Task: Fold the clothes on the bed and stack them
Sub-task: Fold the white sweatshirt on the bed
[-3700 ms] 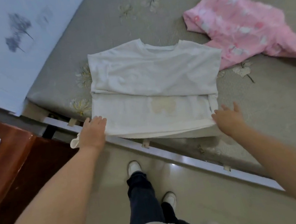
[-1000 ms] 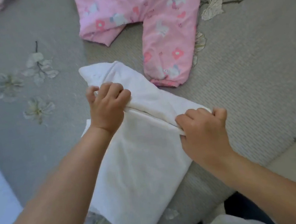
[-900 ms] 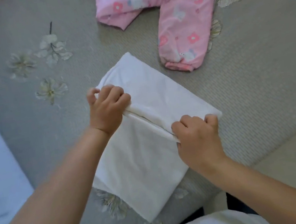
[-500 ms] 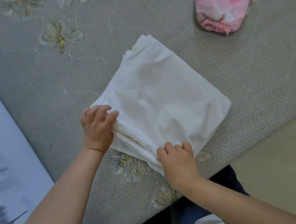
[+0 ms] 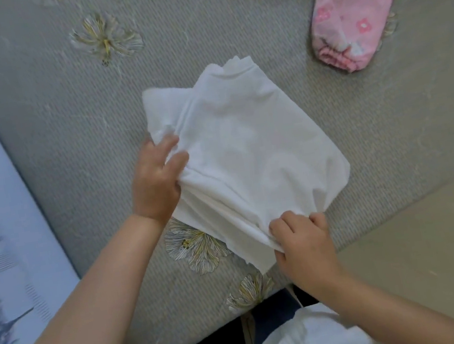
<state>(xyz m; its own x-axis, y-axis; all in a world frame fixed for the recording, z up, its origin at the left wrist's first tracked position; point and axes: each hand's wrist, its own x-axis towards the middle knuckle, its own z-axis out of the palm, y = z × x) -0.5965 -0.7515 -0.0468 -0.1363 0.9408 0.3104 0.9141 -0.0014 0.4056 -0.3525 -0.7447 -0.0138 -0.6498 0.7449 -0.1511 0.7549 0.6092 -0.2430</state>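
- right hand (image 5: 304,241) pinches near corner of white shirt (image 5: 249,150), fingers curled into the cloth edge
- left hand (image 5: 156,182) grips the shirt's left side, fingers and thumb bunching several layers
- white shirt lies on bed (image 5: 49,116) near its front edge, already a compact multi-layer rectangle; edges uneven, far corner sticks out, so this fold looks nearly finished but needs squaring
- pink garment (image 5: 349,15) farther back right, well apart from shirt, one cuffed sleeve or leg visible, looks unfolded
- no stack visible yet; judged: one item almost done, pink one plus stacking left
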